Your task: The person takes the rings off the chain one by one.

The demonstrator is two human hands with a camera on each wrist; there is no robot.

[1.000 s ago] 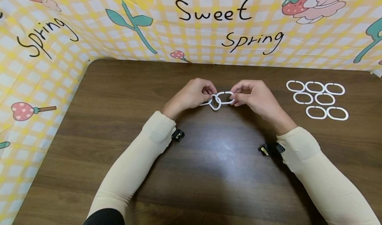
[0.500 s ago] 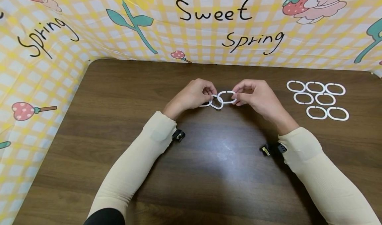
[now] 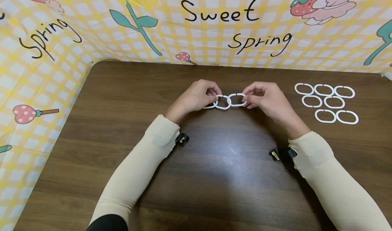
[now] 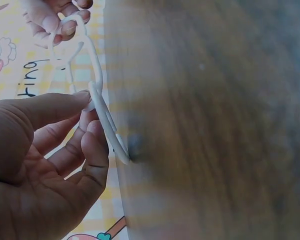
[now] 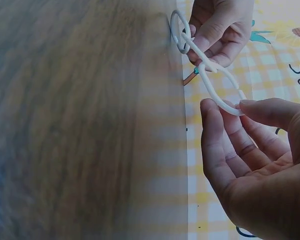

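Note:
Three white oval plastic links hang joined in a short chain between the hands. My left hand (image 3: 204, 94) pinches the chain where the left link (image 3: 210, 106) meets the middle link (image 3: 223, 108). The left link is partly hidden behind the fingers in the head view. My right hand (image 3: 262, 96) pinches the outer end of the right link (image 3: 236, 105) between thumb and fingers. In the right wrist view the right link (image 5: 215, 95) stretches from the right thumb to the middle link, and the left link (image 5: 180, 30) dangles past the left hand (image 5: 221, 30).
Several loose white links (image 3: 324, 116) lie flat in three rows at the right of the brown wooden table (image 3: 232, 190). A yellow checked cloth (image 3: 208, 37) with printed words stands behind the table and along its left side.
My right hand has moved to the right with its link, drawing the chain out straighter. The middle link has swung from hanging down to lying nearly in line. My left hand has hardly moved.

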